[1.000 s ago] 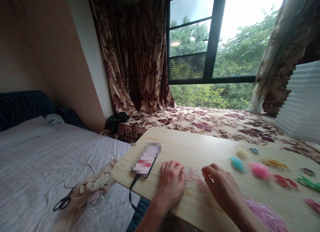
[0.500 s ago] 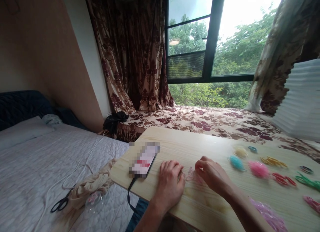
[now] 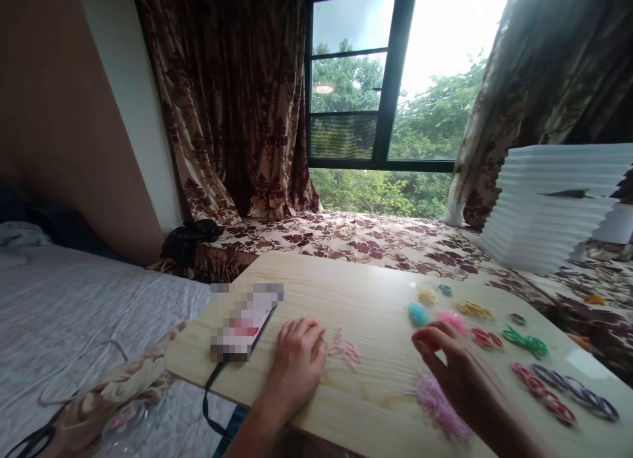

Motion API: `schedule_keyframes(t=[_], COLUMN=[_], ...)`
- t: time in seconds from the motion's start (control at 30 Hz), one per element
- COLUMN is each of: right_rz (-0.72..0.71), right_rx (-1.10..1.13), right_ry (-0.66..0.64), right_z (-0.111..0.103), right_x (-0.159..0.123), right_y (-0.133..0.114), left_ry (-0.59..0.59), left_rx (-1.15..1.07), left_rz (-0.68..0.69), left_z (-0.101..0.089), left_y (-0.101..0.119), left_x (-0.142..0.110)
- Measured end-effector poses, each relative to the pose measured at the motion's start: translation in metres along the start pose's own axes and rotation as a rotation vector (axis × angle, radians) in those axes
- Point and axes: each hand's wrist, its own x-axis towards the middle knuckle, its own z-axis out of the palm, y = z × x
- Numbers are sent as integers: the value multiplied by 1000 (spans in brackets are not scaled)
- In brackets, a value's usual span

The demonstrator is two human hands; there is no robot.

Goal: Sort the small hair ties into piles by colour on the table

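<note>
My left hand (image 3: 297,352) rests palm down on the light wooden table (image 3: 316,286), fingers loosely bent, with no object visible in it. Just right of its fingertips lie several small pale pink strips (image 3: 346,352). Above the table's right half hangs my right hand (image 3: 448,356), slightly blurred. Its fingers curve over the thumb with a gap between, and I see nothing held. Below it lies a pile of lilac bands (image 3: 440,405). Past its fingers are a bright pink bundle (image 3: 452,321) and a turquoise bundle (image 3: 418,314).
A phone (image 3: 242,323) with a black strap lies at the table's left. Yellow bands (image 3: 473,309), red bands (image 3: 485,338), green bands (image 3: 525,341) and braided chains (image 3: 544,393) spread over the right. Behind stands a white ridged foam stack (image 3: 544,207); a bed (image 3: 113,286) is at left.
My right hand has lifted off the pale pink strips and moved right, above the lilac pile. The strips are now uncovered. My left hand stays beside them; the view has turned right.
</note>
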Motion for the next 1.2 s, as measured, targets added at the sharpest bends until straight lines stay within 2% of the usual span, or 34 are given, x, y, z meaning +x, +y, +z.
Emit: schedule_keyframes(t=[0.1, 0.2, 0.5, 0.67, 0.8, 0.93, 1.07, 1.2], right_rz=[61, 113, 170, 198, 212, 123, 34, 6], right_rx=[-31, -57, -136, -146, -186, -128, -53, -43], right_ry=[65, 75, -92, -88, -35, -76, -251, -335], right_z=[-28, -38, -21, -25, -28, -11, 23, 57], right_x=[-18, -33, -52, -55, -55, -34, 3, 34], right_y=[18, 27, 31, 31, 29, 7, -30, -53], left_ry=[6, 14, 25, 15, -1, -11, -23, -36], left_rx=[4, 17, 38, 21, 18, 34, 40, 18], left_rz=[5, 10, 35, 30, 17, 4, -12, -19], left_z=[2, 3, 4, 4, 1, -2, -5, -7], left_y=[-2, -4, -8, -9, -5, 1, 4, 5], left_x=[0, -1, 0, 1, 1, 1, 2, 2])
